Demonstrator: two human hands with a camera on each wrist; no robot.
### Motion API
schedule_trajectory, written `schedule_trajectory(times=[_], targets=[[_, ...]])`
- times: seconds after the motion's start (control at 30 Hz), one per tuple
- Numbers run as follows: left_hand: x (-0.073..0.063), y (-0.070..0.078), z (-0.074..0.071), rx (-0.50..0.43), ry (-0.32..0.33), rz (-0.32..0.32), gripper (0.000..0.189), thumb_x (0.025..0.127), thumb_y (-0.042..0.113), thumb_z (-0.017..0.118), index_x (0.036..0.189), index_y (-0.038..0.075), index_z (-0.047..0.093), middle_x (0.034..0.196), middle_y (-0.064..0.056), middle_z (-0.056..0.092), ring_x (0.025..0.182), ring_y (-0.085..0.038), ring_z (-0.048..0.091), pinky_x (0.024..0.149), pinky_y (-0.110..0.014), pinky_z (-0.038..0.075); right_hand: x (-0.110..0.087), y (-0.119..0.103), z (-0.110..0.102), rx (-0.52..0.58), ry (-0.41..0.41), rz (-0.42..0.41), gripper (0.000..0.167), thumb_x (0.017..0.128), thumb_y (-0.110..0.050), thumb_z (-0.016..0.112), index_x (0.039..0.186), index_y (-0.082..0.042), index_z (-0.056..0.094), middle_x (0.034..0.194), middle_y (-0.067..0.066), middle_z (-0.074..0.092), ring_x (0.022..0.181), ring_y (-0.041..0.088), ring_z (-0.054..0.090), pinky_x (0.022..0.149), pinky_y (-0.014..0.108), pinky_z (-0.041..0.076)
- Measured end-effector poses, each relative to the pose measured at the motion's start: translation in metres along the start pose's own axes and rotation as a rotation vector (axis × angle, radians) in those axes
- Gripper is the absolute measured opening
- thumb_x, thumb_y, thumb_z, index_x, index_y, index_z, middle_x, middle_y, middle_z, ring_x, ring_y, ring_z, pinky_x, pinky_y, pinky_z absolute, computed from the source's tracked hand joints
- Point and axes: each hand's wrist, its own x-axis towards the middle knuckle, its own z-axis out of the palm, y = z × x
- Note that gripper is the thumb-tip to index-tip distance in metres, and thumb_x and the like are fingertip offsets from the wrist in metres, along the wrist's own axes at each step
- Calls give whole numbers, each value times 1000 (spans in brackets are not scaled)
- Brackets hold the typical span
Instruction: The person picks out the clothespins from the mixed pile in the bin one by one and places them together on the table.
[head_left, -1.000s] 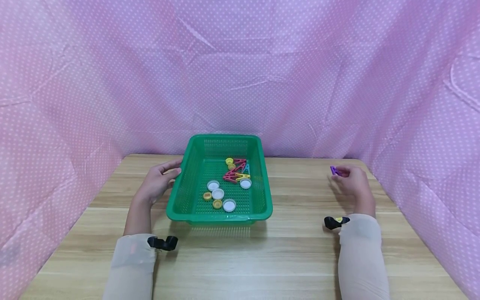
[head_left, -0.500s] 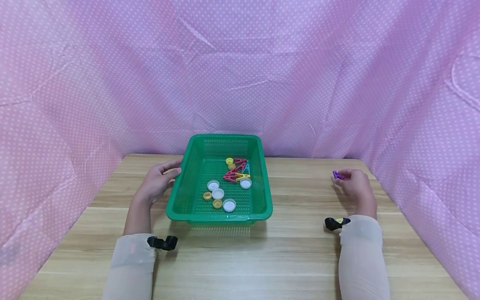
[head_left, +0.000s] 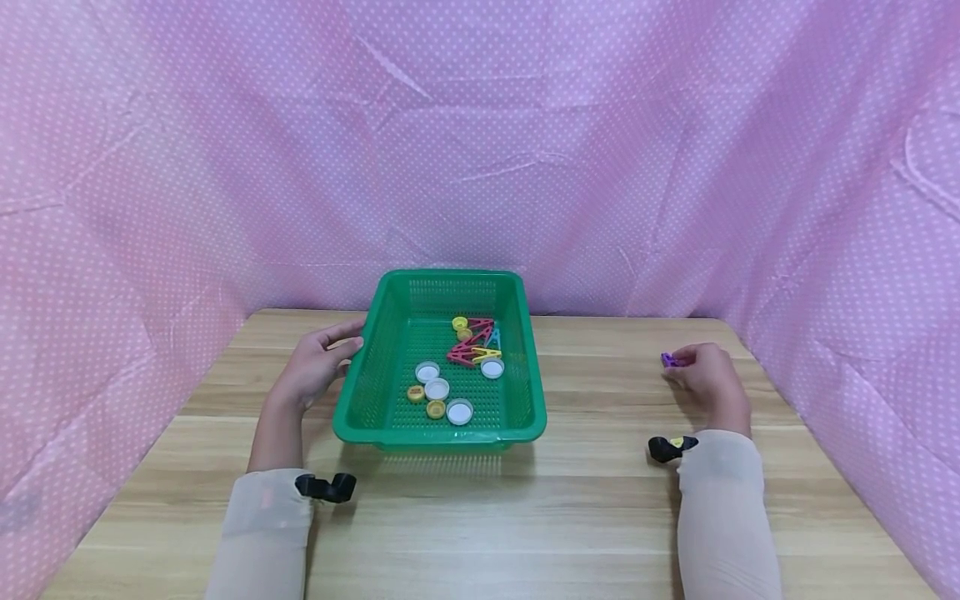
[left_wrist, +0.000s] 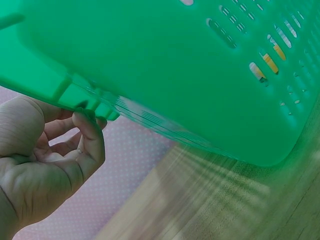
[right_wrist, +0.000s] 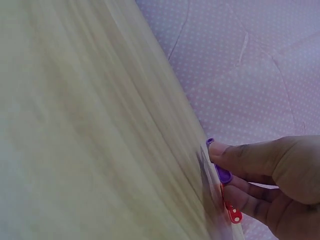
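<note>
Pink dotted cloth (head_left: 480,158) hangs behind the wooden table (head_left: 592,517) and green basket (head_left: 457,436).

Green slotted basket (head_left: 438,436), open side up; purple clip (right_wrist: 223,175), pinched, rightward.

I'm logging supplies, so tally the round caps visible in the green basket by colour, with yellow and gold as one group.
White caps: 4
Yellow or gold caps: 4
Total in the green basket: 8
</note>
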Motion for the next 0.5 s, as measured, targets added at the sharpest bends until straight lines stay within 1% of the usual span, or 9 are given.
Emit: schedule_trajectory(times=[0.13,0.2,0.27,0.4,0.5], targets=[[0,-1,0,-2,4,7,50,108,25,57,154,8,47,152,-14,47,106,-11,65,90,-28,58,1,0,1,-30,-14,5,39,94,-15,76,122,10,68,119,27,68,109,38,58,94,50,48],[0,-1,0,-2,3,8,50,108,25,57,154,8,47,152,-14,47,106,-11,65,90,-28,58,1,0,2,-39,-10,5,39,94,-15,76,122,10,68,119,28,68,110,40,58,98,55,46],[0,-1,0,1,0,11,50,108,25,57,154,8,47,152,-14,47,106,-11,65,90,-28,58,2,0,4,-35,-8,10,39,94,-14,76,122,11,67,118,28,68,110,40,59,98,56,47],[0,-1,1,1,-1,11,50,108,25,57,154,8,47,152,-14,46,106,-11,65,90,-28,58,3,0,6,-18,4,28,38,95,-14,75,123,11,67,118,28,67,108,38,59,95,51,48],[0,0,1,-2,-1,11,50,108,24,56,154,8,47,153,-15,46,106,-12,65,89,-28,58,4,1,5,-18,14,35,39,95,-15,74,124,11,66,120,30,66,110,39,58,96,52,48]])
